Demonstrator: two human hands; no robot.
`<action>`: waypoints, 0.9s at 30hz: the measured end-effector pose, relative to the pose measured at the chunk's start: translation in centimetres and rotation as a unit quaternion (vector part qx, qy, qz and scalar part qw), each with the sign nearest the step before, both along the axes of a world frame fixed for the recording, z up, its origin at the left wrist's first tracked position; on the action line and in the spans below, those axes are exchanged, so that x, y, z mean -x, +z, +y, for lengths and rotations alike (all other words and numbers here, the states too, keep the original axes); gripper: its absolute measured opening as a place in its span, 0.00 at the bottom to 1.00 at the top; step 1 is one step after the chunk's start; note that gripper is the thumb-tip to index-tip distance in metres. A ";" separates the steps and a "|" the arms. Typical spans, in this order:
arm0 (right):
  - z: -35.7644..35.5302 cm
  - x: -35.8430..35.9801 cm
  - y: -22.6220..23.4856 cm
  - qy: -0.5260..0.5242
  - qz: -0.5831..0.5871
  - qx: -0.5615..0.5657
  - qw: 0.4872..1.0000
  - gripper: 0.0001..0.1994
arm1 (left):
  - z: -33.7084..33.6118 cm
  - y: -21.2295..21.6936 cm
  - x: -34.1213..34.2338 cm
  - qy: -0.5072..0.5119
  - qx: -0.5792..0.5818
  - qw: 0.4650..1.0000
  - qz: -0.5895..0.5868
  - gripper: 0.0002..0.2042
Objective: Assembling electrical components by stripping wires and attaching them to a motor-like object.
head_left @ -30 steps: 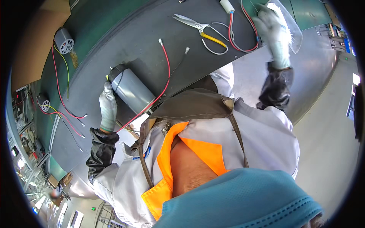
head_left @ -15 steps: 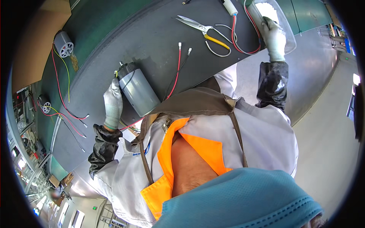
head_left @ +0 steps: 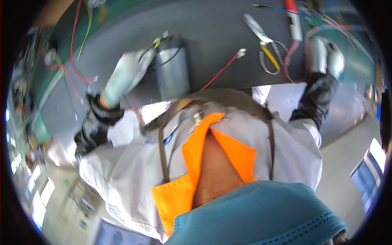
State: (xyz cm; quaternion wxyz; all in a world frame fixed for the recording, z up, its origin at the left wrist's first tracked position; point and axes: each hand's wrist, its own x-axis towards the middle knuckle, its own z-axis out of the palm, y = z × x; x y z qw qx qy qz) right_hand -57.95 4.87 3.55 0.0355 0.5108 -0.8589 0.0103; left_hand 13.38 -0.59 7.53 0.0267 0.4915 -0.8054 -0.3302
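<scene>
A grey cylindrical motor with a dark end cap stands close in front of my apron, a dark cable across its upper part. At its far left side my left hand, in a white glove, has its fingers pinched on a short yellow-green wire. My right hand, also gloved, is at the table's right, beside a looped red wire. Its fingers look curled and blurred; what they hold, if anything, is hidden. Scissors with a yellow handle lie left of that hand.
A red-and-white handheld tool lies beyond the scissors. A red lead with white terminals extends from near the apron. More loose wires and a motor end are at left. Thin blue and white wires lie at far right.
My view has turned, so the table things sit further right. My right hand has left the clear container of white pieces. My left hand stays at the motor's end. The picture is blurrier.
</scene>
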 end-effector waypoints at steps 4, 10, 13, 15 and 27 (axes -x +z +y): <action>3.4 6.6 0.9 0.114 0.083 0.137 0.981 0.20 | -2.6 4.0 1.2 -0.101 -0.111 0.983 -0.107 0.25; 2.7 -18.6 10.2 0.033 -0.194 0.365 0.910 0.11 | -3.5 5.4 2.1 0.021 -0.302 0.944 -0.134 0.28; 1.9 -27.6 8.2 0.156 -0.361 0.288 0.873 0.11 | -3.5 6.8 1.8 0.077 -0.382 0.919 -0.055 0.25; 0.8 -30.0 8.6 0.382 -0.211 0.174 0.883 0.10 | -4.2 4.3 1.1 0.057 -0.380 0.922 -0.041 0.21; -3.3 -39.0 6.7 0.157 -0.834 -0.068 0.525 0.17 | -4.2 5.3 -1.3 0.067 -0.403 0.910 0.076 0.19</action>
